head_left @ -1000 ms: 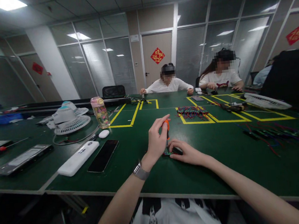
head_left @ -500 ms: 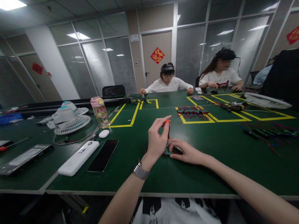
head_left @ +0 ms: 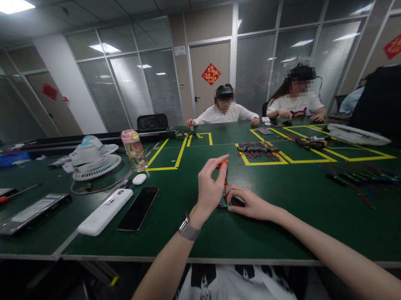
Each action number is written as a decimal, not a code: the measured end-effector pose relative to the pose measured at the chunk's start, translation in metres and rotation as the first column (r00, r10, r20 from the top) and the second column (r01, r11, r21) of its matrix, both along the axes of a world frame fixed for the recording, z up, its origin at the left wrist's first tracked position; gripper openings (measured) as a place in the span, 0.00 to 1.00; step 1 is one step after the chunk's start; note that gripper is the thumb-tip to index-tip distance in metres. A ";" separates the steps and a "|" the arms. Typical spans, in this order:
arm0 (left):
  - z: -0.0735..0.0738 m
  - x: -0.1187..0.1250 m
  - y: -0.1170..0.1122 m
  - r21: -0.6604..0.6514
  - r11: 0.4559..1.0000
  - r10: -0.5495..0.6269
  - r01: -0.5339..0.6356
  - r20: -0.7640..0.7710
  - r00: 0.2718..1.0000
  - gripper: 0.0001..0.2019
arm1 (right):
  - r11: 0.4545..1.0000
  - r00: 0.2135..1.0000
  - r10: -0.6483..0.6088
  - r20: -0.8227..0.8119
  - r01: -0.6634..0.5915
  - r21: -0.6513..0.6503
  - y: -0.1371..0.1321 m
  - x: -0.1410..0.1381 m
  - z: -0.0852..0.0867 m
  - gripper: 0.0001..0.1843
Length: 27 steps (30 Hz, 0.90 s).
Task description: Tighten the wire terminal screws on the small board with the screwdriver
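An orange-handled screwdriver (head_left: 225,170) stands almost upright, its shaft pointing down at a small green circuit board (head_left: 223,206) on the table. My left hand (head_left: 211,180) is closed around the screwdriver handle, thumb and fingers at its upper part. Low on the table, my right hand (head_left: 249,203) is closed at the right edge of the board, with its fingertips by the screwdriver shaft. A dark part lies under the right palm, mostly hidden. The screwdriver's tip is too small to make out.
Left of my hands lie a black phone (head_left: 138,209), a white power bank (head_left: 106,212) and a hard drive (head_left: 31,213). A pink-lidded bottle (head_left: 135,152) stands behind them near white fans (head_left: 94,161). Wired circuit boards (head_left: 379,179) lie at right. Two people sit across the green table (head_left: 203,245).
Both hands stay in nearly the same place. The screwdriver handle looks slightly turned in my left hand, and my left fingers have shifted a little.
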<state>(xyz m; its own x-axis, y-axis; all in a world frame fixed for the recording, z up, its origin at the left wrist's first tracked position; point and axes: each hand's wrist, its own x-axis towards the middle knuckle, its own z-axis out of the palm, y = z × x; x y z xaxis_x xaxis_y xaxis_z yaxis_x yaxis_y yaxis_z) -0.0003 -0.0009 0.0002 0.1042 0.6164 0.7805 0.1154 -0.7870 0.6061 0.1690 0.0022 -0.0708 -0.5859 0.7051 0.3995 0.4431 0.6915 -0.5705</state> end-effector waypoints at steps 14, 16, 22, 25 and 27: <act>0.001 0.000 0.000 -0.042 0.998 -0.044 0.044 -0.004 0.999 0.15 | 1.000 1.000 -0.006 0.002 0.006 -0.002 -0.001 -0.001 0.003 0.03; 0.001 0.000 -0.001 -0.029 0.999 -0.024 0.024 -0.002 1.000 0.14 | 1.000 1.000 -0.002 0.002 0.002 0.000 -0.001 0.000 0.002 0.03; 0.001 0.000 -0.001 0.018 0.997 0.080 -0.079 -0.039 0.996 0.08 | 1.000 1.000 0.008 -0.005 -0.008 0.003 0.002 0.000 -0.002 0.04; 0.000 0.000 -0.001 -0.006 0.999 0.033 -0.033 -0.050 0.998 0.12 | 1.000 1.000 0.008 -0.004 -0.007 0.005 0.002 0.000 -0.002 0.04; -0.001 0.000 -0.001 -0.020 0.999 -0.033 0.032 -0.030 0.999 0.15 | 1.000 1.000 0.006 -0.002 -0.006 0.003 0.002 0.000 -0.001 0.04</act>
<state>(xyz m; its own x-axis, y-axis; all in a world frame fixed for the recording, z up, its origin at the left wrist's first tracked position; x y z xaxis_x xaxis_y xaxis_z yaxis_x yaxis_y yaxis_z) -0.0007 -0.0014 -0.0003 0.1476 0.6271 0.7648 0.1083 -0.7789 0.6177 0.1689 0.0038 -0.0721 -0.5895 0.7001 0.4029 0.4374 0.6960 -0.5694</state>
